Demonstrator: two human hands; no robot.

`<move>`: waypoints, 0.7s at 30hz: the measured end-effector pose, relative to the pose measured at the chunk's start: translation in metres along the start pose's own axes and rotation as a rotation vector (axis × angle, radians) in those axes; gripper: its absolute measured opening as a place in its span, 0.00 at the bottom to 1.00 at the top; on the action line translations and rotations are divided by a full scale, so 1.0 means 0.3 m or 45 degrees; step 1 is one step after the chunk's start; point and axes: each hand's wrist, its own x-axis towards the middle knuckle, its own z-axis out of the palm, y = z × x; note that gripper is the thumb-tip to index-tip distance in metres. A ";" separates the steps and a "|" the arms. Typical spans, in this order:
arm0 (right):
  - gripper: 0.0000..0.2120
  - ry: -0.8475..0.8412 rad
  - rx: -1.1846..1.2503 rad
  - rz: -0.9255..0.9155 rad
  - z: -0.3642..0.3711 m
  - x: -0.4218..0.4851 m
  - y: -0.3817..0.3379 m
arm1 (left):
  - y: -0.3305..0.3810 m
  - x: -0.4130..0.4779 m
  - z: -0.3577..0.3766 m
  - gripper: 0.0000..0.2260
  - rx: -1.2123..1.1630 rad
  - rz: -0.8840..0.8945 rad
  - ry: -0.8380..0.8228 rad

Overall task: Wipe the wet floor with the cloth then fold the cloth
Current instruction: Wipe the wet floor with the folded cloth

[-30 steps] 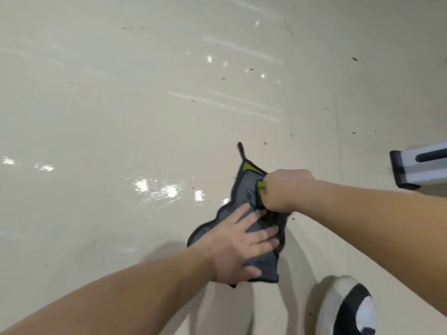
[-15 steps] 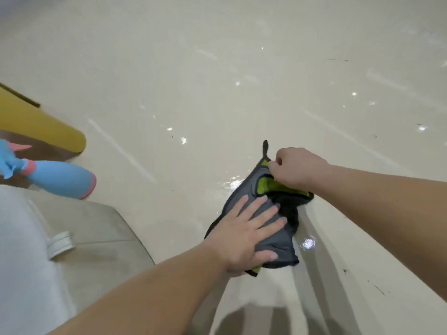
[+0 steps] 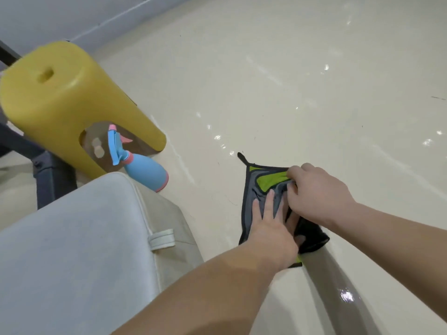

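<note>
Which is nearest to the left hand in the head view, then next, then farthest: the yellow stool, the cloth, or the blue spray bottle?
1. The cloth, right under the left hand, pressed flat.
2. The blue spray bottle, on the floor to the left.
3. The yellow stool, farther left, behind the bottle.

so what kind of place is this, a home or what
Probably an indoor room, maybe a home, though that is uncertain: a glossy cream floor, a yellow plastic stool with a blue spray bottle beside it, and a pale cushioned seat near the cloth.
</note>
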 end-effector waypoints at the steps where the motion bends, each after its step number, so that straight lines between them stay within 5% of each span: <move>1: 0.13 0.026 0.058 0.053 -0.001 0.005 0.003 | -0.019 0.036 -0.029 0.30 -0.034 -0.043 -0.002; 7: 0.20 -0.037 0.373 0.186 0.000 0.047 -0.006 | -0.277 0.181 -0.138 0.31 -0.471 -0.371 0.082; 14: 0.15 -0.141 0.464 0.125 0.013 0.017 -0.025 | -0.450 0.166 -0.102 0.31 -0.825 -0.898 0.102; 21: 0.13 -0.492 0.043 -0.025 -0.076 -0.046 0.074 | -0.191 0.075 -0.016 0.33 -0.681 -0.670 0.127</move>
